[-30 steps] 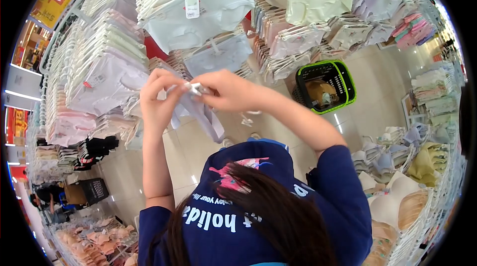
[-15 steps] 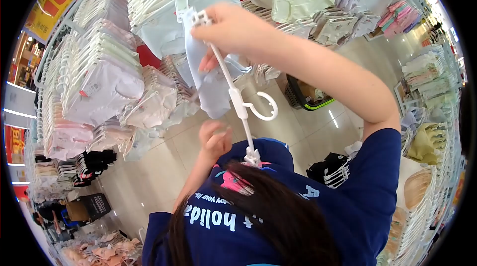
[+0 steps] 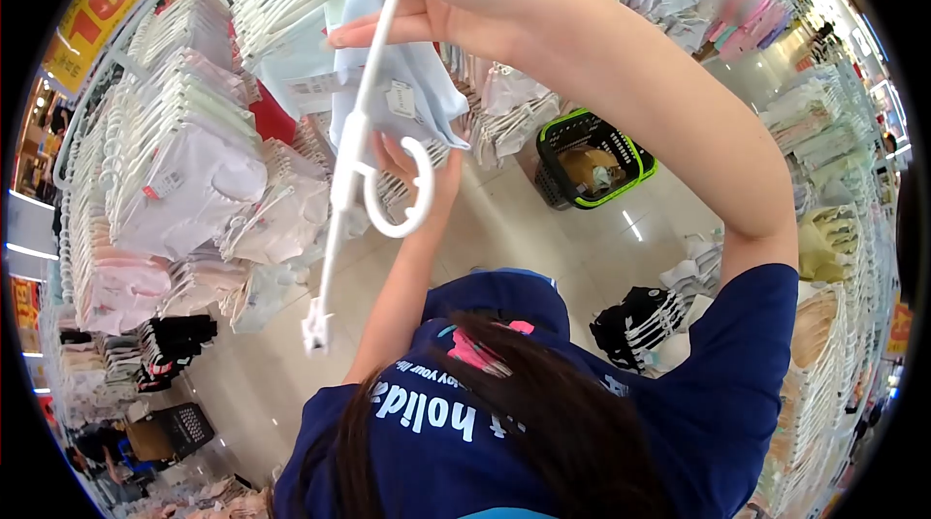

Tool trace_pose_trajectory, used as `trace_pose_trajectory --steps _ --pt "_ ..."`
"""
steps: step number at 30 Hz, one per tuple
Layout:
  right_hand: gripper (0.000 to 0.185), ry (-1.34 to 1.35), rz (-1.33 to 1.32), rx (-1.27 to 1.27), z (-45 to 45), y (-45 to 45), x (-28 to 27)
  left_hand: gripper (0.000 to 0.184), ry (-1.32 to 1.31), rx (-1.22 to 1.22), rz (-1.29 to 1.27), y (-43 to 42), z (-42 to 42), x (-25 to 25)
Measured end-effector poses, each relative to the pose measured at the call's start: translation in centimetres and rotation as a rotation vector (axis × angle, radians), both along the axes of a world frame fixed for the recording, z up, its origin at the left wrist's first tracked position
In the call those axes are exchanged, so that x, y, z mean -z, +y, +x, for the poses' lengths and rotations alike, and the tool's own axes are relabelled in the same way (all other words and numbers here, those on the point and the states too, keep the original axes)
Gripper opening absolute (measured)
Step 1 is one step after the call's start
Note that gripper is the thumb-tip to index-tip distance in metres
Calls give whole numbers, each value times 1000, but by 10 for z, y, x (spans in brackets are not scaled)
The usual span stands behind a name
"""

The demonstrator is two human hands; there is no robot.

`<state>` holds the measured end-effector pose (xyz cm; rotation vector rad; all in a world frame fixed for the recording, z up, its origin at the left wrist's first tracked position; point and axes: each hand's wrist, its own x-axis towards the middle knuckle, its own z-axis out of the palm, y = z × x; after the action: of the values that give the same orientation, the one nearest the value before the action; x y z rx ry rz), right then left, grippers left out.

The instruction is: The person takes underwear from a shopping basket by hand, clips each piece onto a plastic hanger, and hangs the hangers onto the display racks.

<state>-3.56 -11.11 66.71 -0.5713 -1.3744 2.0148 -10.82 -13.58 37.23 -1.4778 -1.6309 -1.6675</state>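
My right hand (image 3: pixel 427 0) is raised at the top, its fingers closed at one clip end of a white plastic clip hanger (image 3: pixel 354 145). The hanger slants down to the left, hook facing right, and its other clip hangs free. Light blue underpants (image 3: pixel 412 97) with a white label hang under my right fingers; whether the clip grips them is hidden. My left hand (image 3: pixel 436 175) is at the lower edge of the underpants, partly hidden by the cloth and the hanger, and appears to grip the fabric.
Racks of hung underwear (image 3: pixel 199 170) line the left and top. A black basket with a green rim (image 3: pixel 553 165) stands on the tiled floor, items inside. Black garments on hangers (image 3: pixel 635 320) are at lower right. Another dark basket (image 3: pixel 184 427) is at lower left.
The hanger has swung so its free end moved left, away from my shirt. My left hand has risen from below to the underpants, whose label now shows. My right hand moved up slightly.
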Motion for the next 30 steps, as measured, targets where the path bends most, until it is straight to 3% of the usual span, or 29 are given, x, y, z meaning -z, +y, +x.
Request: trace_pose_trajectory --steps 2,5,8,10,12,15,19,22,27,30 --pt "27 59 -34 81 -9 -5 1 98 -12 75 -20 2 -6 -11" --pt "27 62 -82 70 -12 7 3 53 -77 84 4 7 -16 -22" --pt "22 125 -40 183 -2 9 7 31 -221 100 81 -13 -15 -52" --pt "21 185 -73 249 11 15 9 20 -109 75 123 -26 -41 -41" --pt "21 224 -204 272 22 29 19 17 -345 166 24 -49 -54 -41" --pt "23 249 -365 356 32 56 62 14 -430 98 -3 -73 -64 -61" --pt "28 343 -723 338 47 78 137 11 -186 55 -94 -92 -88 -68" --pt "35 339 -864 301 56 72 190 24 303 110 -141 -100 -94 -100" --pt "36 319 -1089 290 56 50 267 34 428 145 -165 -118 -87 -119" --pt "36 251 -1134 344 52 36 297 33 278 498 -472 -116 -92 -126"
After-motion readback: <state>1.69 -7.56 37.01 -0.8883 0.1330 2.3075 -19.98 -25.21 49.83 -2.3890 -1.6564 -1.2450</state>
